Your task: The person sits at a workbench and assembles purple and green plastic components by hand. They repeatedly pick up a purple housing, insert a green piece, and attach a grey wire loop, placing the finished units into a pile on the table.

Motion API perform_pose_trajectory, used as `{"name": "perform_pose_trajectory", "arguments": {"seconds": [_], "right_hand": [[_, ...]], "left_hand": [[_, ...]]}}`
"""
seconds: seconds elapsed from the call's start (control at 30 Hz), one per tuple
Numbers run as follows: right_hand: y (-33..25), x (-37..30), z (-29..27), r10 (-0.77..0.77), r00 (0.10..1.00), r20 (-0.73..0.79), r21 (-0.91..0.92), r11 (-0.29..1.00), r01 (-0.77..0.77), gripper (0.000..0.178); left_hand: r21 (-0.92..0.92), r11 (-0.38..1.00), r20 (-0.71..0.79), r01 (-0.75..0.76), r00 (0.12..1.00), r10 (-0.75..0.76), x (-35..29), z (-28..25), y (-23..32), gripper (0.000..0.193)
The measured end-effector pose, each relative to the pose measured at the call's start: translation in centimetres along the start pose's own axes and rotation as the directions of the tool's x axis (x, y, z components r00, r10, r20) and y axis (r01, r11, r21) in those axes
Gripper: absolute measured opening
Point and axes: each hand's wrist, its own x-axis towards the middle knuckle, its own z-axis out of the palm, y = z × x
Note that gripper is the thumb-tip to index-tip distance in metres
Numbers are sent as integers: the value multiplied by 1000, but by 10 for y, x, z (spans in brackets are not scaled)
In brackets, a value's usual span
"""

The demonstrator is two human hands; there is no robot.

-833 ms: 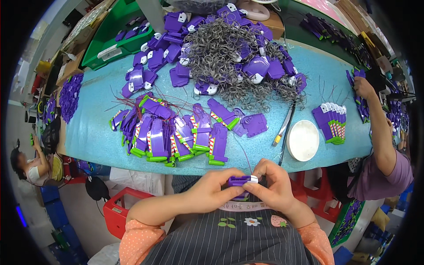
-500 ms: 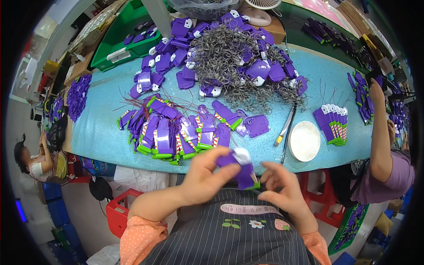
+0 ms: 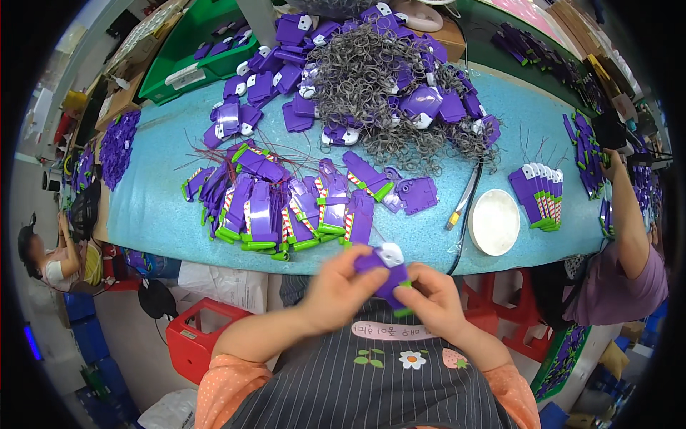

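Above my lap, just off the table's near edge, I hold a purple plastic toy wing point(image 3: 390, 282) with a white rounded end and a green tip. My left hand point(image 3: 341, 286) pinches its upper left side. On the lower right, by the green tip, my right hand point(image 3: 431, 297) grips it with thumb and fingers. Beyond my hands lies a pile of similar toy wings point(image 3: 261, 214) with red-and-white striped edges, green ends and thin red wires. Right of that pile are loose purple shells point(image 3: 416, 195). A fanned row of toy wings point(image 3: 537, 196) with white ends lies farther right.
At the back rises a heap of grey coiled wires point(image 3: 371, 93) among purple and white parts. A white round bowl point(image 3: 494, 223) stands beside a dark cable. A green bin point(image 3: 207, 57) is at back left. A co-worker's arm point(image 3: 630, 214) reaches in from the right.
My right hand has closed from spread fingers onto the toy wing's green-tipped end. My left hand keeps its hold. The co-worker's arm at the right has shifted lower.
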Motion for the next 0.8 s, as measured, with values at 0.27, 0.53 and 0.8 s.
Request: {"name": "perform_pose_trajectory", "arguments": {"seconds": [0.27, 0.53, 0.8], "right_hand": [[11, 3, -5, -31, 998, 56, 29, 999, 29, 17], [19, 5, -12, -196, 975, 104, 443, 887, 131, 20], [7, -1, -7, -161, 986, 33, 242, 959, 148, 25]], "left_hand": [[445, 869, 82, -214, 977, 199, -3, 5, -1, 24], [707, 519, 285, -481, 865, 414, -3, 13, 32, 31], [590, 560, 406, -581, 813, 416, 8, -6, 22, 22]]}}
